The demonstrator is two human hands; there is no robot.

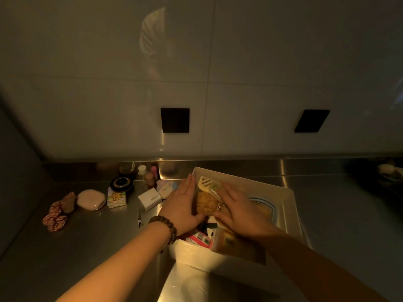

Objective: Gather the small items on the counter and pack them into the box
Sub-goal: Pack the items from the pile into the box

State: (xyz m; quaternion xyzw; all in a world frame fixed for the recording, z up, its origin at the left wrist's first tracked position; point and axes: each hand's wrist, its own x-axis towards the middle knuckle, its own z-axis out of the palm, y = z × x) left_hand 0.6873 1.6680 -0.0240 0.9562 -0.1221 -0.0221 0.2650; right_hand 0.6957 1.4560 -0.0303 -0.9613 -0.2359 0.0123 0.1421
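A white box (290, 205) stands on the steel counter (91, 236), right of centre. Inside it lie a yellow textured item (207, 204), a cream comb (206, 183), a blue-rimmed object (265, 207) and small packets (201, 237). My left hand (182, 205) lies flat with straight fingers over the box's left edge, touching the yellow item. My right hand (236, 207) reaches into the box with straight fingers, lying on its contents beside the comb. On the counter to the left are a small white box (150, 199), a cartoon-printed carton (117, 199) and a pink oval case (91, 199).
Red-white scrunchies (57, 215) lie at far left. A black round compact (122, 184), small bottles (148, 176) and a pastel pouch (166, 188) stand near the back wall. A thin dark tool (139, 219) lies beside my left wrist. A dark object (390, 173) sits far right.
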